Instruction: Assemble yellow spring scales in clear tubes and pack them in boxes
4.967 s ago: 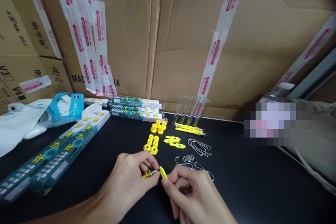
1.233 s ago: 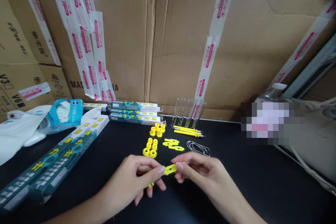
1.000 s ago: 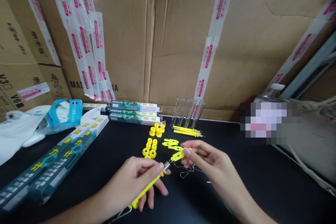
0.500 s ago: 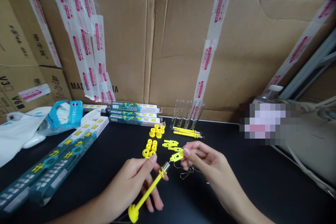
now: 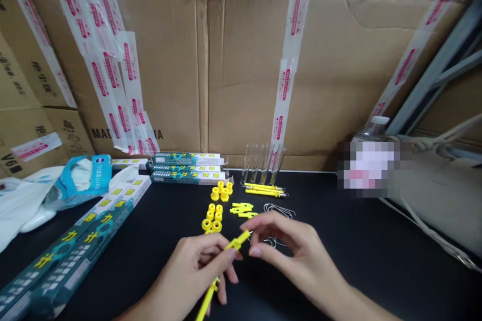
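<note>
My left hand [image 5: 196, 268] grips a long yellow plastic rod [image 5: 211, 296], whose lower end runs off the bottom of the picture. A flat yellow piece [image 5: 237, 242] sits at the rod's upper end, just past my fingertips. My right hand [image 5: 295, 246] hovers beside that piece, thumb and fingers apart, holding nothing. Thin wire hooks [image 5: 273, 242] lie on the table behind it. Farther back are yellow spools [image 5: 213, 218], flat yellow parts [image 5: 241, 208] and yellow rods [image 5: 263, 189].
Glass test tubes [image 5: 261, 163] stand by the cardboard wall [image 5: 241, 70]. Green-and-white boxes [image 5: 188, 169] lie along the black table [image 5: 361, 241], with more at left [image 5: 75, 256]. A white bag [image 5: 22, 200] and a blue packet [image 5: 81, 178] sit left. A pixelated object [image 5: 371, 165] stands right.
My right hand has let go of the flat yellow piece and its fingers have opened. The rod has swung lower in my left hand, and the view has tilted slightly.
</note>
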Tool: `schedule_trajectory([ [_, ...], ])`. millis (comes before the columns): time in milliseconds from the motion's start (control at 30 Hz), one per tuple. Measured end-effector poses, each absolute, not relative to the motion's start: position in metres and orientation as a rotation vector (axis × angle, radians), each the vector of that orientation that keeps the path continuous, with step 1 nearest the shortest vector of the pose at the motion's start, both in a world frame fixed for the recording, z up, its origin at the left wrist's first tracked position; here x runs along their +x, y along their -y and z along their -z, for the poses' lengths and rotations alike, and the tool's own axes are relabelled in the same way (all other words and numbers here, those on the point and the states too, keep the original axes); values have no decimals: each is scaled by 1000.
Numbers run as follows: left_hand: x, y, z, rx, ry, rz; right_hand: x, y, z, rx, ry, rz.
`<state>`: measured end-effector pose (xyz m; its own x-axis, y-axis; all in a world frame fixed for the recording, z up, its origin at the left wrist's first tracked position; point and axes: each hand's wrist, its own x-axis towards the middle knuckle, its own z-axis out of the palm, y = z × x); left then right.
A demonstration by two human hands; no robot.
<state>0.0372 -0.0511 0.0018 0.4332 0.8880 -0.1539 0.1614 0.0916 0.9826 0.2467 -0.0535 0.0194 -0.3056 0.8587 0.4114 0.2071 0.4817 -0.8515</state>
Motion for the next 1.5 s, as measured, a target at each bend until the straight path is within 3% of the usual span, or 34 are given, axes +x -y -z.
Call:
schedule_trajectory([
  [100, 36, 49, -3, 1330, -1025, -748, 270, 38, -30, -820, 2004, -438],
  [200, 35, 48, -4, 1325, -1035, -745, 292, 22, -38, -890, 2243, -343],
  [733, 33, 49, -6, 1325, -1057, -709, 311, 1, -30, -1111, 2342, -596],
  [1300, 32, 50, -5, 1418, -1111, -627, 248, 42, -12, -974, 1477, -1325],
  [1500, 33, 52, -9, 1426, -1151, -593, 249, 45, -15, -963, 1416, -1370],
])
